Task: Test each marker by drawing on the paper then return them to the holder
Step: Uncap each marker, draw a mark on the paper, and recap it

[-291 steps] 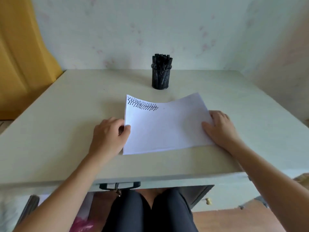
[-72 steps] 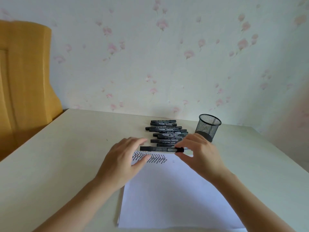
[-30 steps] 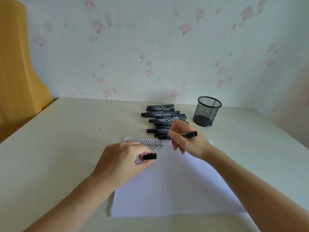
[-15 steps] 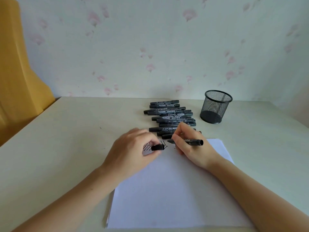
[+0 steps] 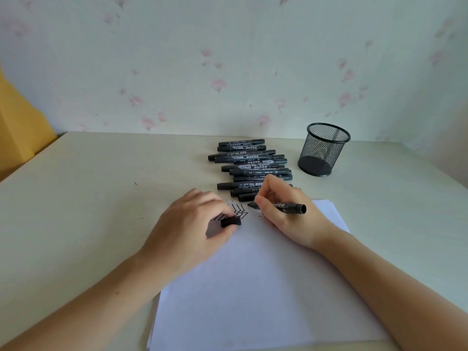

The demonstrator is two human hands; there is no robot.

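- Your right hand [image 5: 288, 211] is closed in a writing grip on an uncapped black marker [image 5: 287, 206]; the tip points left and sits at the far part of the paper [image 5: 253, 287], though you cannot tell whether it touches the sheet.
- The marker's rear end sticks out to the right, past your knuckles.
- Your left hand [image 5: 192, 231] rests on the paper's left side, its thumb and fingers pinched shut on the black cap [image 5: 231, 221].
- Between your two hands you can see black zigzag marks [image 5: 239, 211] on the sheet, partly hidden under your left fingers.
- A couple of small faint strokes lie just below the marker tip.
- The paper lies flat on the pale desk [image 5: 88, 198], with its near edge close to you.
- The pile of capped markers [image 5: 249, 165] lies on the desk just beyond the paper, lined up roughly crosswise; your right hand covers the ends of the nearest ones.
- The black mesh holder [image 5: 323, 150] stands upright to the right of the pile, near the wall, with no marker showing in it.
- The flowered wallpaper [image 5: 228, 72] rises behind the desk.
- Something yellow [image 5: 17, 127] stands at the far left.
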